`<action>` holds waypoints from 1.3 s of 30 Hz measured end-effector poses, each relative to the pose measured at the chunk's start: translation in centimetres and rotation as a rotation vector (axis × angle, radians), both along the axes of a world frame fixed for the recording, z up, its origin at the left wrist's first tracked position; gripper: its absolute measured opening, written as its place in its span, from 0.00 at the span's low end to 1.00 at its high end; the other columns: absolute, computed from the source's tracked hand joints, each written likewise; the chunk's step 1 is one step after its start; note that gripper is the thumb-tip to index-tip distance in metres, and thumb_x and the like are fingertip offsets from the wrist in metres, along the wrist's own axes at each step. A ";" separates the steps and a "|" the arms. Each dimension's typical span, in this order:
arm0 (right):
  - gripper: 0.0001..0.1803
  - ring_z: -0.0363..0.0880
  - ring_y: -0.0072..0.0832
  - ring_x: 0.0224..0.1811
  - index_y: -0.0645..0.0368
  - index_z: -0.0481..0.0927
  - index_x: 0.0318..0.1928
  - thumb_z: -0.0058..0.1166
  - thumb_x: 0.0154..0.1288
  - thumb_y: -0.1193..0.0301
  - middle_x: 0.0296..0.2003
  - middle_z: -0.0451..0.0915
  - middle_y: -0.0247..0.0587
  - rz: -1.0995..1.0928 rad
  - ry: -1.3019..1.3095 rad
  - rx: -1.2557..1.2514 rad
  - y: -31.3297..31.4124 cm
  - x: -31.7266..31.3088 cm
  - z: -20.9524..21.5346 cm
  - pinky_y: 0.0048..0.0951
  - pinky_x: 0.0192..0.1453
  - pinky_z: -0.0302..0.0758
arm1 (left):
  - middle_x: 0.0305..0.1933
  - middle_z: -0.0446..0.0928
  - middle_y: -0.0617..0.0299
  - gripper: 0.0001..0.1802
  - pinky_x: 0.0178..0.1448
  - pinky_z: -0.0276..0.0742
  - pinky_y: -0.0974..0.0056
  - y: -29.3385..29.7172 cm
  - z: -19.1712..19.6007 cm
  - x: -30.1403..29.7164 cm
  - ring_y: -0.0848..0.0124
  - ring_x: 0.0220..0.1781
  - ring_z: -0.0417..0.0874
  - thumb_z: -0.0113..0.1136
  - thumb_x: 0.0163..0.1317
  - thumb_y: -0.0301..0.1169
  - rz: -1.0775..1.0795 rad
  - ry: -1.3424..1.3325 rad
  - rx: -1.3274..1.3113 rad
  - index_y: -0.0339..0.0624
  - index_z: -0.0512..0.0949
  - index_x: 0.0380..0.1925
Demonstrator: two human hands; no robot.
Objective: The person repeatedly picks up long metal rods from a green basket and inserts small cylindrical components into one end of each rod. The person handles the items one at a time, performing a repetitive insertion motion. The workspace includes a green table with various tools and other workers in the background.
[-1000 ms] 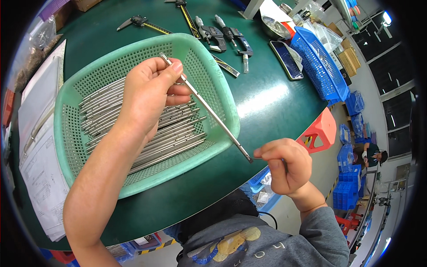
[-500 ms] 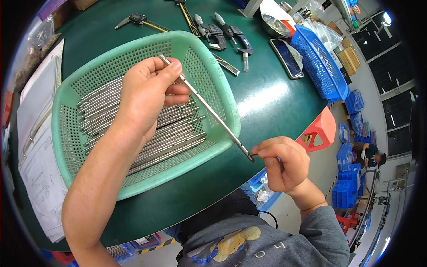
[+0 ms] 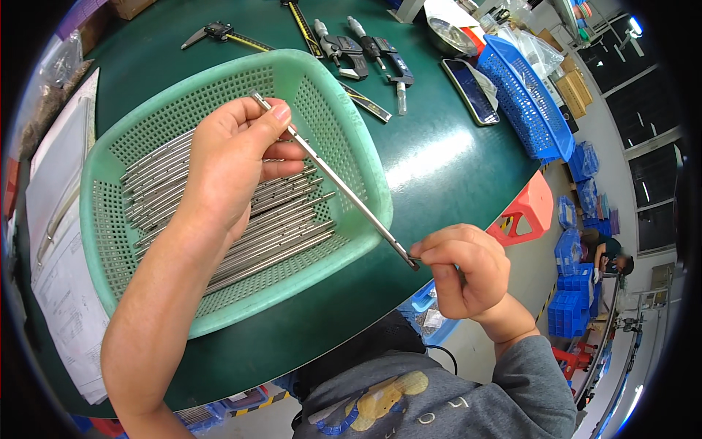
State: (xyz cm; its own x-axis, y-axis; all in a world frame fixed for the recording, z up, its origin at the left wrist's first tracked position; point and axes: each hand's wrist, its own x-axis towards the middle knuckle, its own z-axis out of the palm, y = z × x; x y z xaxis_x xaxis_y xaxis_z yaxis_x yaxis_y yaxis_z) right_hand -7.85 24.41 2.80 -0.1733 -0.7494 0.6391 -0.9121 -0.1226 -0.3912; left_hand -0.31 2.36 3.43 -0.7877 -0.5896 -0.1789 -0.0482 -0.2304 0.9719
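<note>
My left hand (image 3: pixel 234 157) grips a thin metal rod (image 3: pixel 340 184) near its upper end, thumb on top. The rod slants down to the right, across the basket's rim, and has small holes near its lower end. At that lower end my right hand (image 3: pixel 468 267) is closed in a pinch on a small dark thin piece, which touches or enters the rod; its kind is mostly hidden by the fingers. Under my left hand stands a green perforated plastic basket (image 3: pixel 86 212). Many similar rods (image 3: pixel 274 252) lie side by side in it, partly covered by my left arm.
Digital calipers (image 3: pixel 219 31) and two micrometers (image 3: pixel 395 62) lie behind the basket on the green table (image 3: pixel 431 190). A phone (image 3: pixel 470 91), a metal bowl (image 3: pixel 451 36) and a blue basket (image 3: pixel 526 99) are at the right back. Papers (image 3: pixel 69 314) lie at left; a red stool (image 3: pixel 526 208) stands beyond the edge.
The view has shifted slightly. Both hands keep their hold, and the small piece in my right hand still meets the rod's lower end.
</note>
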 end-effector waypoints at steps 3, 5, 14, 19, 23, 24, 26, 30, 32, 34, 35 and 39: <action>0.11 0.73 0.28 0.19 0.62 0.73 0.28 0.50 0.37 0.85 0.23 0.75 0.39 -0.003 0.062 -0.003 -0.1 0.1 0.2 0.23 0.20 0.69 | 0.29 0.70 0.59 0.10 0.32 0.77 0.72 -0.1 -0.1 0.0 0.74 0.28 0.75 0.48 0.59 0.31 0.005 0.004 -0.002 0.33 0.69 0.28; 0.12 0.73 0.28 0.19 0.62 0.73 0.27 0.50 0.36 0.85 0.22 0.75 0.39 -0.006 0.114 -0.011 -0.2 0.2 0.2 0.23 0.20 0.68 | 0.29 0.71 0.59 0.09 0.31 0.77 0.72 0.0 -0.1 0.0 0.75 0.27 0.75 0.48 0.59 0.30 0.012 0.005 -0.010 0.33 0.69 0.28; 0.12 0.72 0.29 0.18 0.61 0.73 0.27 0.49 0.35 0.84 0.22 0.75 0.39 -0.005 0.115 -0.010 -0.4 0.5 -0.1 0.25 0.20 0.68 | 0.27 0.70 0.66 0.09 0.31 0.76 0.74 0.0 0.1 0.1 0.80 0.26 0.74 0.49 0.59 0.35 -0.022 0.041 0.002 0.39 0.70 0.30; 0.06 0.73 0.30 0.19 0.64 0.72 0.27 0.47 0.44 0.84 0.21 0.74 0.40 -0.007 -0.102 0.092 -0.6 -0.1 0.3 0.24 0.23 0.69 | 0.28 0.70 0.65 0.09 0.32 0.76 0.74 0.0 0.1 0.4 0.79 0.26 0.74 0.49 0.59 0.34 -0.013 0.060 -0.007 0.39 0.69 0.30; 0.02 0.74 0.29 0.20 0.66 0.72 0.28 0.45 0.52 0.82 0.21 0.74 0.43 -0.015 -0.269 0.028 -4.2 -1.5 1.7 0.24 0.25 0.69 | 0.28 0.71 0.64 0.08 0.31 0.76 0.74 -0.1 0.0 0.1 0.79 0.26 0.74 0.48 0.59 0.32 -0.017 0.019 0.034 0.39 0.70 0.31; 0.02 0.74 0.29 0.20 0.66 0.72 0.29 0.45 0.53 0.82 0.21 0.74 0.43 -0.018 -0.292 -0.014 -5.7 -1.6 1.5 0.24 0.25 0.69 | 0.28 0.71 0.64 0.08 0.31 0.76 0.74 -0.1 0.0 0.2 0.79 0.26 0.75 0.49 0.59 0.33 -0.023 0.033 0.034 0.38 0.70 0.31; 0.02 0.74 0.29 0.21 0.66 0.72 0.29 0.46 0.54 0.81 0.22 0.74 0.42 -0.010 -0.289 -0.058 -7.7 -2.0 1.1 0.25 0.26 0.69 | 0.28 0.71 0.64 0.09 0.31 0.76 0.74 0.0 0.1 0.1 0.79 0.26 0.75 0.49 0.59 0.33 -0.029 0.037 0.043 0.38 0.70 0.32; 0.02 0.74 0.28 0.23 0.65 0.72 0.30 0.46 0.55 0.79 0.23 0.74 0.41 0.033 -0.256 -0.068 -9.8 -2.2 0.5 0.24 0.27 0.69 | 0.28 0.72 0.63 0.09 0.31 0.76 0.73 -0.2 0.1 0.3 0.78 0.27 0.75 0.50 0.59 0.33 -0.042 0.035 0.063 0.37 0.69 0.33; 0.02 0.74 0.28 0.23 0.65 0.72 0.30 0.46 0.56 0.79 0.23 0.75 0.41 0.029 -0.277 -0.069 -9.9 -2.0 0.5 0.24 0.27 0.69 | 0.28 0.71 0.63 0.10 0.31 0.76 0.72 -0.3 0.1 0.3 0.77 0.27 0.75 0.50 0.59 0.33 -0.056 0.040 0.071 0.37 0.69 0.33; 0.02 0.74 0.29 0.23 0.65 0.72 0.30 0.46 0.55 0.79 0.23 0.74 0.41 0.030 -0.248 -0.062 -9.7 -2.0 0.4 0.24 0.27 0.69 | 0.28 0.71 0.63 0.10 0.31 0.75 0.72 -0.3 0.2 0.2 0.77 0.27 0.75 0.50 0.59 0.33 -0.055 0.030 0.072 0.36 0.69 0.33; 0.02 0.74 0.29 0.23 0.65 0.72 0.30 0.47 0.55 0.79 0.22 0.74 0.41 0.031 -0.234 -0.058 -9.6 -2.0 0.4 0.23 0.27 0.69 | 0.28 0.71 0.62 0.10 0.31 0.75 0.72 -0.2 0.2 0.3 0.77 0.27 0.75 0.50 0.59 0.33 -0.055 0.024 0.071 0.36 0.69 0.32; 0.02 0.74 0.28 0.23 0.65 0.72 0.29 0.47 0.55 0.80 0.22 0.74 0.41 0.030 -0.191 -0.044 -9.8 -2.1 0.5 0.23 0.26 0.69 | 0.28 0.71 0.62 0.10 0.31 0.76 0.72 -0.5 0.0 0.2 0.76 0.27 0.75 0.49 0.59 0.32 -0.060 0.032 0.074 0.36 0.69 0.32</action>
